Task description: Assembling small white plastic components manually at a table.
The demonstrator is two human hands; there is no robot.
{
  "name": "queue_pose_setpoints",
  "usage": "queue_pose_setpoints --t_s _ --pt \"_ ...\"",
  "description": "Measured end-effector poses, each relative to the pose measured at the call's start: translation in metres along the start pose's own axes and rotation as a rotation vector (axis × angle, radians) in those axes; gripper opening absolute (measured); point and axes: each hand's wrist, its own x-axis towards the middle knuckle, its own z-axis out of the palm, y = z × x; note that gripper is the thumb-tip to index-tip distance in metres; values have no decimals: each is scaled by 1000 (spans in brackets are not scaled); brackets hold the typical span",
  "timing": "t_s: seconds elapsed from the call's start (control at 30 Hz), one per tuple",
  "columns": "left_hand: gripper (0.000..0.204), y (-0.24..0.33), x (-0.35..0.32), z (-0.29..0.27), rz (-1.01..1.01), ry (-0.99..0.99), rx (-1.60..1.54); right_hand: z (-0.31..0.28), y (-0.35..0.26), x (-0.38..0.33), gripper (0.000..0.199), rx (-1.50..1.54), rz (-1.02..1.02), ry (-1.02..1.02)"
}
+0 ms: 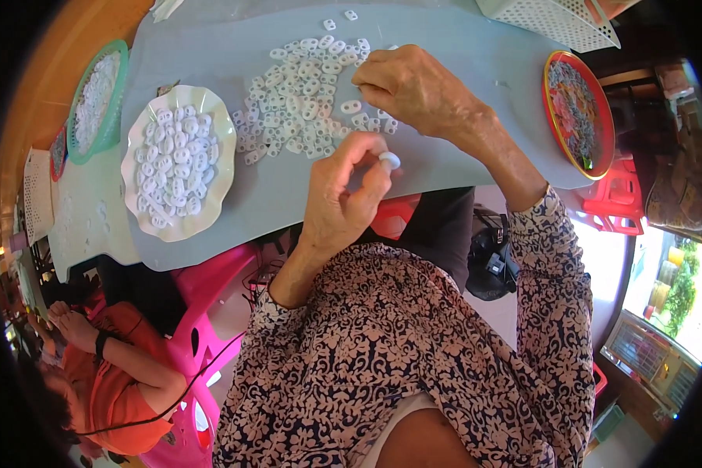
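Close to the table's near edge, my left hand [340, 195] pinches a small white oval piece [390, 160] between thumb and forefinger. My right hand [420, 92] is bent over the right side of a loose pile, its fingers pressed together; whatever they hold is hidden. The pile [300, 97] consists of many small white plastic ovals, most showing two holes. Left of it, a scalloped cream dish [225, 156] holds a heap of similar white pieces. A few single ovals [351, 107] lie just below my right fingers.
A red-rimmed round tray [550, 97] with small dark bits stands at the right. Far left is a green basket [117, 117] of white pieces. A white perforated basket [554, 27] sits at the back right. Another person in orange [125, 374] sits lower left, beside a pink chair [199, 312].
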Motion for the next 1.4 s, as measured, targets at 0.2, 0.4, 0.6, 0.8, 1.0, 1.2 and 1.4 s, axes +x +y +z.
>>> queue_pose_setpoints --t_s 0.2,0.4,0.6,0.8,1.0,1.2,1.4 --pt "11 -5 -2 -2 15 51 -134 -7 -4 -9 9 83 73 23" --pt "14 -9 0 -4 -8 59 -255 -16 -15 -21 8 154 92 92" --pt "16 -7 0 -4 -37 89 -362 -23 -37 -40 16 537 323 84" --pt "16 -6 5 2 21 143 -361 -15 -54 -53 18 654 386 194" --pt "18 -2 5 10 54 144 -313 -3 -56 -60 17 527 347 392" --pt "22 0 4 16 23 128 -86 6 -65 -64 18 407 229 542" --pt "26 0 3 14 20 150 101 1 -55 -73 17 516 289 454"
